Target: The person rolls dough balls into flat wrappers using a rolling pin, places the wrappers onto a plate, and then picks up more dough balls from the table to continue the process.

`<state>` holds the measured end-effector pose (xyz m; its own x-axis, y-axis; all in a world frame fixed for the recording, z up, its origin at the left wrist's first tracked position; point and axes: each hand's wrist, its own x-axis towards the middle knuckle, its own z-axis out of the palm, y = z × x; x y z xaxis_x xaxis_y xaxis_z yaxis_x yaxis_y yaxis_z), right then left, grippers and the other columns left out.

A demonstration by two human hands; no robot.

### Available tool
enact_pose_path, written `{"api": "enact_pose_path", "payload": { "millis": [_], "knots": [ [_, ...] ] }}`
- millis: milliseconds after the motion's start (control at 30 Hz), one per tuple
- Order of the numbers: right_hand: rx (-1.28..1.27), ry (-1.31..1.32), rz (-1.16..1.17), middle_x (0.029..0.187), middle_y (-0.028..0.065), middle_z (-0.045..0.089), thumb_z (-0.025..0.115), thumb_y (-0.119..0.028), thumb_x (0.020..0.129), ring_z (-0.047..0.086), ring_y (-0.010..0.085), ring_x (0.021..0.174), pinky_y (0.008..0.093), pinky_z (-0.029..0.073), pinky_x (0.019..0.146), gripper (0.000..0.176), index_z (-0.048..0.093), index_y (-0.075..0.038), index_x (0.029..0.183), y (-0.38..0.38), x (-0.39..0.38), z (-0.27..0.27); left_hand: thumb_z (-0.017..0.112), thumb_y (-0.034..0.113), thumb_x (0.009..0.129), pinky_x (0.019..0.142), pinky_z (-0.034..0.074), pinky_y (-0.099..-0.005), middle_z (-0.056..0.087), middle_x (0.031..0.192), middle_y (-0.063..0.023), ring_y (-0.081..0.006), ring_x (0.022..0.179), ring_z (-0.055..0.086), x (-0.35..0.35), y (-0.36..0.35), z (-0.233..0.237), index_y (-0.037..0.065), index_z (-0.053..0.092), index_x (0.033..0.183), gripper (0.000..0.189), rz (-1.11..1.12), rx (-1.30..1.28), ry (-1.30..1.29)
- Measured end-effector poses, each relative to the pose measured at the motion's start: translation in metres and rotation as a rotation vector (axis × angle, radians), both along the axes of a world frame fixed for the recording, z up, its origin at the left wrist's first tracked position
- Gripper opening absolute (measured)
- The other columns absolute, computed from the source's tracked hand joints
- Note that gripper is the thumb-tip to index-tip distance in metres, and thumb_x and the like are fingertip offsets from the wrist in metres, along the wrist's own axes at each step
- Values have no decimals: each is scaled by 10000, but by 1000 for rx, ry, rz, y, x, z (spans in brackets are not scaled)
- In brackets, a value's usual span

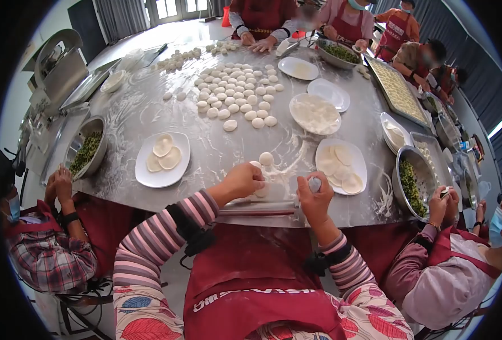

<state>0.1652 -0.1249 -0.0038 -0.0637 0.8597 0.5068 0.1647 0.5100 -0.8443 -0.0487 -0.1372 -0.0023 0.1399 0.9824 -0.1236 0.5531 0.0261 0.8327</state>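
Observation:
My left hand is low over the floured metal table near its front edge, fingers closed at a piece of dough that is partly hidden and blurred. Just beyond the fingers sits a round dough piece. My right hand is wrapped around what looks like a rolling pin; only its pale rounded end shows. Beyond that hand, a white plate bears several flat dough wrappers. To the left, another white plate carries several wrappers.
Many flattened dough balls cover the table's middle. A floury plate stands beyond my right hand. Steel bowls of green filling stand left and right. Co-workers sit close on both sides; others work across the table by a dumpling tray.

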Motion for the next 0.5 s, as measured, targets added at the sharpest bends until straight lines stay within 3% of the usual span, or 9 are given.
{"api": "enact_pose_path", "payload": {
  "millis": [67, 133, 200, 267, 333, 367, 400, 467, 500],
  "knots": [
    [89, -31, 7, 559, 80, 511, 689, -51, 738, 503, 183, 470, 281, 392, 455, 184, 510, -42, 778, 12, -13, 18, 649, 148, 723, 599, 467, -306, 628, 678, -114, -170, 617, 591, 4, -2, 3, -3, 647, 783, 162, 51, 107, 209],
    [310, -69, -44, 552, 90, 514, 689, -67, 741, 505, 209, 456, 305, 390, 441, 180, 513, -39, 771, 24, -25, 27, 648, 142, 715, 584, 463, -308, 627, 668, -117, -189, 612, 597, 7, 3, -3, 4, 646, 780, 152, 59, 65, 129],
    [242, -70, -81, 555, 98, 516, 686, -73, 742, 503, 220, 454, 315, 389, 438, 177, 515, -36, 773, 48, -34, -2, 632, 148, 689, 670, 479, -368, 641, 757, -158, -299, 713, 618, 14, 12, -11, 27, 655, 757, 141, 37, 64, 117],
    [185, -72, -122, 557, 106, 518, 684, -79, 742, 500, 231, 451, 326, 387, 435, 175, 517, -34, 774, 53, -29, -16, 624, 147, 687, 672, 477, -374, 639, 746, -153, -298, 715, 617, 19, 17, -7, 26, 648, 750, 139, 30, 49, 130],
    [351, -263, -213, 565, 115, 516, 688, -95, 737, 498, 247, 454, 332, 386, 440, 180, 526, -31, 783, 38, -17, -19, 609, 144, 699, 674, 472, -385, 634, 738, -157, -305, 720, 615, 14, 15, -6, 20, 633, 754, 137, -9, 20, 131],
    [723, -621, -268, 571, 139, 515, 691, -93, 724, 492, 281, 456, 352, 392, 444, 192, 530, -24, 804, 28, -3, -12, 609, 144, 699, 674, 472, -385, 634, 738, -157, -305, 720, 615, 10, 13, -9, 20, 633, 754, 137, -3, 26, 130],
    [736, -615, -265, 571, 139, 515, 691, -93, 724, 492, 281, 456, 352, 392, 444, 192, 530, -24, 804, 31, -6, -12, 604, 140, 718, 642, 473, -364, 629, 738, -157, -277, 683, 613, 6, 8, -10, 8, 619, 784, 148, -41, 2, 97],
    [375, -249, -216, 592, 162, 522, 686, -86, 714, 504, 320, 485, 389, 398, 460, 203, 526, -16, 816, 23, -8, -24, 600, 136, 737, 610, 473, -344, 624, 737, -156, -249, 646, 610, 9, 4, -16, -4, 606, 813, 160, -93, -48, 59],
    [203, -183, -233, 602, 177, 527, 684, -77, 707, 510, 353, 502, 413, 395, 465, 212, 518, -12, 823, 36, -17, -30, 590, 147, 745, 632, 472, -359, 620, 753, -174, -278, 676, 610, 14, 4, -11, -5, 602, 824, 171, -99, 19, 144]
  ]
}}
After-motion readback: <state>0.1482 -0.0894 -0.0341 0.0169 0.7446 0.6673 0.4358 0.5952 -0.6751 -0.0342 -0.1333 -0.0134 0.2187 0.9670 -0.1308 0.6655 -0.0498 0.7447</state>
